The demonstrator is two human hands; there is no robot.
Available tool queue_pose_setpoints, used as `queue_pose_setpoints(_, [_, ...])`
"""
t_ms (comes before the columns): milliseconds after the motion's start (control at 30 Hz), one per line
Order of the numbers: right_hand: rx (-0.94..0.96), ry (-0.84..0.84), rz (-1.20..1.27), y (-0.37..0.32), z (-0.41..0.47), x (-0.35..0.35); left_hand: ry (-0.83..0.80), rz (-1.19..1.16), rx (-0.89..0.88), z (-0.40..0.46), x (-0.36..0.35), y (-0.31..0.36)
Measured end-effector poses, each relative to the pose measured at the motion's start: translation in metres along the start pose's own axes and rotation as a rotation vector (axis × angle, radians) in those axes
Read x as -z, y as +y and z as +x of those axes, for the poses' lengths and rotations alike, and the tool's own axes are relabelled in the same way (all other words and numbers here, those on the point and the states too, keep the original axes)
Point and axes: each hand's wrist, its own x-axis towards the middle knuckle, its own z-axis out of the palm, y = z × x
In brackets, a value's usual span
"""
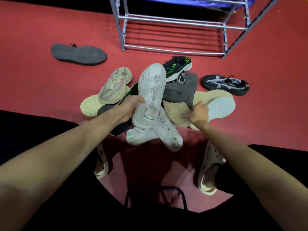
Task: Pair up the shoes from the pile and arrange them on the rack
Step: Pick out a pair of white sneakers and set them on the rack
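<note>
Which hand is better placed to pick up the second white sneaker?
Probably the right hand. The left hand already holds one white sneaker, while the right, on the pile, seems to hold nothing; its mate lies just below, between both.

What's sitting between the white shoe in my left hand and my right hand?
In the head view, between the white shoe in your left hand and your right hand lie a dark grey sole and a beige shoe.
</note>
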Motion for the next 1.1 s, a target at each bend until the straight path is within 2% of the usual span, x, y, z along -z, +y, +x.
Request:
queue_pose_setpoints(133, [-0.339, 0.002, 0.116, 0.035, 0.023, -0.002, 0.042, 0.025, -0.038, 0.008, -0.007, 0.003])
queue_pose_setpoints(300, [-0.558, -0.037, 0.292, 0.051, 0.044, -0.029, 0.074, 0.009, -0.034, 0.017, -0.015, 0.003])
queue_pose_setpoints(567, [-0.647, -0.023, 0.428, 0.061, 0.063, -0.036, 0.044, 0.025, -0.006, 0.032, -0.022, -0.004])
queue_pose_setpoints(733, [-0.634, 0.112, 1.044, 0.086, 0.034, -0.029, 0.069, 0.065, -0.007, 0.032, -0.031, -0.005])
queue_pose_setpoints(800, [-0.686, 0.114, 1.196, 0.096, 0.022, -0.031, 0.062, 0.072, -0.016, 0.031, -0.034, -0.006])
queue_pose_setpoints(833, [-0.72, 0.079, 1.192, 0.099, 0.016, -0.032, 0.057, 0.075, -0.02, 0.031, -0.036, -0.006])
queue_pose_setpoints(967, [-0.767, -0.092, 0.87, 0.1, 0.005, -0.032, 0.056, 0.071, -0.043, 0.029, -0.042, -0.007])
queue_pose_setpoints(1033, [-0.725, -0.162, 0.734, 0.096, 0.001, -0.028, 0.059, 0.073, -0.053, 0.028, -0.043, -0.007])
queue_pose_setpoints(1100, [-0.576, -0.207, 0.478, 0.091, -0.006, -0.025, 0.064, 0.068, -0.063, 0.026, -0.042, -0.008])
